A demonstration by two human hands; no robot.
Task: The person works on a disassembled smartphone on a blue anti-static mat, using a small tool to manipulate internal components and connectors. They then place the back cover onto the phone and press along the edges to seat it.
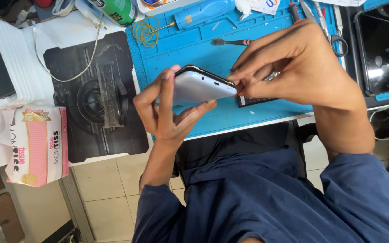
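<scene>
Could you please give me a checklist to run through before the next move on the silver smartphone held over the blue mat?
1. Left hand grips the silver smartphone firmly, fingers wrapped round its back: ok.
2. Right hand fingertips pinch at the phone's end edge: ok.
3. Whether a pick or tool sits between those fingertips: cannot tell.
4. Phone is held above the blue silicone work mat, not over the floor: ok.
5. Black-handled brush lies within reach on the mat: ok.
6. Whether the phone's edge seam has opened: cannot tell.
</scene>
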